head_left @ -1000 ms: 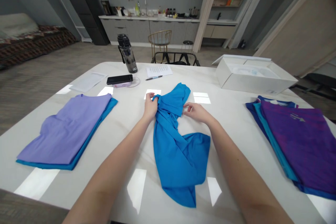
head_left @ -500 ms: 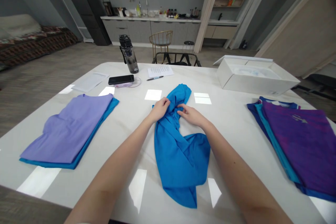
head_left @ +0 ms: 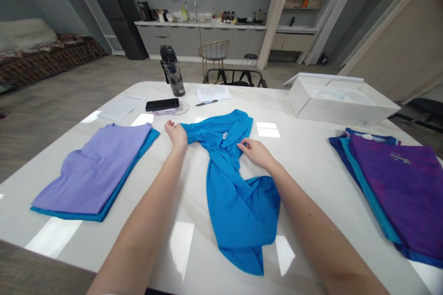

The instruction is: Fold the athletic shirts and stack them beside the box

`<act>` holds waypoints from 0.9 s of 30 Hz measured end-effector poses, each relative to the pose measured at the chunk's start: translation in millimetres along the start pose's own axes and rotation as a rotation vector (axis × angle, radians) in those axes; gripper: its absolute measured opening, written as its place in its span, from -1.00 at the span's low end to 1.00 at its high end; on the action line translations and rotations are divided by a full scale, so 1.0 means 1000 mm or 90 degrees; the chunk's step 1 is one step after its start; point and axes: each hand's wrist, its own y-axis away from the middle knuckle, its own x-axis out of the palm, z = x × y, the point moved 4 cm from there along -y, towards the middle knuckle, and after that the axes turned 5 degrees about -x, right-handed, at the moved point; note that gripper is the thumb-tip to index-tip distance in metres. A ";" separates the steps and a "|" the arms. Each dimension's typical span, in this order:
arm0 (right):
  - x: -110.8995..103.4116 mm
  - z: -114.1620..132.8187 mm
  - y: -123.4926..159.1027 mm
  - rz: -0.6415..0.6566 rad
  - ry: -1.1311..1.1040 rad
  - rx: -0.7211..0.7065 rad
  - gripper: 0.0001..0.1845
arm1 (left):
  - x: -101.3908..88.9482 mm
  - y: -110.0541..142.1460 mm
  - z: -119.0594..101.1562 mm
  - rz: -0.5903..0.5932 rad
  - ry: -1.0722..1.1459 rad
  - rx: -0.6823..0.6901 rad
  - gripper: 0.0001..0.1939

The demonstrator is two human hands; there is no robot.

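A blue T-shirt (head_left: 242,212) lies twisted and rumpled on the white table, with a small white logo near its upper part. My left hand (head_left: 177,135) is closed on the end of its left sleeve, which is stretched out to the left. At the right side of the upper part, my right hand (head_left: 254,151) pinches the fabric between thumb and fingers. The lower part of the shirt is folded over itself towards me.
Left stands a stack topped by a lilac shirt (head_left: 100,166); right, a stack topped by a purple shirt (head_left: 398,184). An open white box (head_left: 332,110), bottle (head_left: 175,78), phone (head_left: 162,104), pen (head_left: 206,103) and papers (head_left: 216,93) lie towards the far edge.
My left hand has moved left, drawing out the sleeve and spreading the bunched upper part so the white logo shows. My right hand has stayed nearly in place.
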 end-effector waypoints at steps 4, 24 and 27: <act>-0.008 -0.002 -0.006 -0.080 0.019 0.090 -0.55 | 0.023 0.031 -0.023 0.222 -0.329 0.353 -0.56; -0.083 -0.080 -0.002 -0.286 -0.012 0.231 -0.80 | 0.026 0.034 0.025 0.525 -0.827 0.162 0.06; -0.123 -0.134 0.038 -0.383 -0.038 0.306 -0.73 | 0.024 0.030 0.026 0.526 -0.840 0.150 0.09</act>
